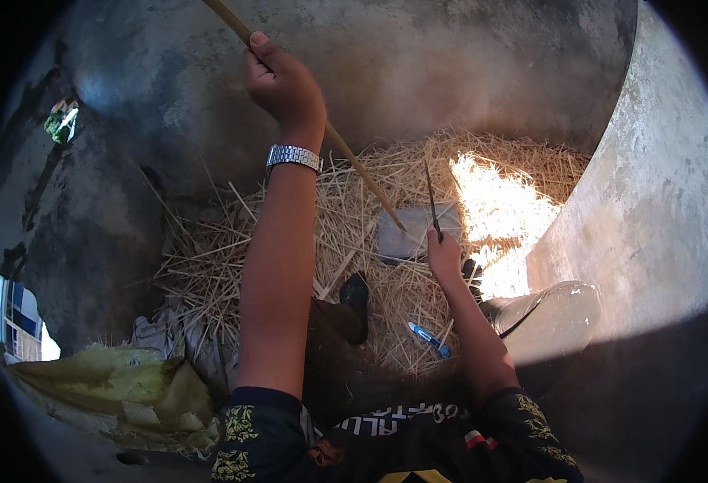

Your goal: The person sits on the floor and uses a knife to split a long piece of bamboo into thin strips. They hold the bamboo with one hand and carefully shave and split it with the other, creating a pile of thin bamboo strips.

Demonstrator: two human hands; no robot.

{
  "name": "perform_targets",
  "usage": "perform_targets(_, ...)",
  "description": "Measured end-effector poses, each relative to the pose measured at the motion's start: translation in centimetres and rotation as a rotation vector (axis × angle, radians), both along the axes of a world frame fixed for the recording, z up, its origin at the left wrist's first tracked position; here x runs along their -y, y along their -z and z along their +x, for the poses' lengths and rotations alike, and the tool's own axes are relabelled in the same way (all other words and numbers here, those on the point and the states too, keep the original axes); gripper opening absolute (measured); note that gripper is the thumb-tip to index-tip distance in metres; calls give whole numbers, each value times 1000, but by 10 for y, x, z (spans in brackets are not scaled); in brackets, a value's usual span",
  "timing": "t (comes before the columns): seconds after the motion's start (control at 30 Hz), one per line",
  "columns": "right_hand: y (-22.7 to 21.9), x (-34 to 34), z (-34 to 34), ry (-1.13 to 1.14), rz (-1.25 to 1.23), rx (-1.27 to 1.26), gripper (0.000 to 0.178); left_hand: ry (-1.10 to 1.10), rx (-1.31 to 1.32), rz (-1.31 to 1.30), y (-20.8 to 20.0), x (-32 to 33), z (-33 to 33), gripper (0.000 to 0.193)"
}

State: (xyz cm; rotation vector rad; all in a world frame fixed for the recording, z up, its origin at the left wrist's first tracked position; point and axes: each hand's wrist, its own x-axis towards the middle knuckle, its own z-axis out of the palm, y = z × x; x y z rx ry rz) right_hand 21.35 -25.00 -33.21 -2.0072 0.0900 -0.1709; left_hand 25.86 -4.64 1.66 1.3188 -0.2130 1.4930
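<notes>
My left hand (288,90), raised toward the top of the view with a metal watch on its wrist, is closed round a long thin bamboo stick (360,167). The stick slants down to the right, and its lower end lies over a grey block (396,241) among the straw. At the right of that block my right hand (443,254) grips a knife (430,191) by its handle, the narrow dark blade pointing up and away. A gap shows between blade and stick. The stick's upper end runs out of view.
Pale straw or shavings (225,266) cover the floor, sunlit at right. A blue tool-like object (429,340) lies near my shoe (355,298). A pale cylindrical container (559,318) stands right. Yellowish sacking (120,394) lies at lower left. Concrete walls (451,72) curve around.
</notes>
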Motion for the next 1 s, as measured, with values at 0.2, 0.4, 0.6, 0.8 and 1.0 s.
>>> perform_targets(0.2,-88,-6,-17,-101,729,339,30,-22,-33,-41,6,-1,-12,47)
perform_targets(0.4,117,-22,-15,-49,85,-595,51,35,-52,-104,-2,7,-22,47)
perform_targets(0.6,61,-9,13,27,93,-47,57,-39,-39,-206,9,-36,-38,44)
perform_targets(0.8,-107,-37,-37,-183,591,314,45,-24,-74,-278,15,-32,-67,41)
perform_targets(1.0,-6,-41,-56,-320,210,-545,47,-17,-83,-263,9,-18,-69,41)
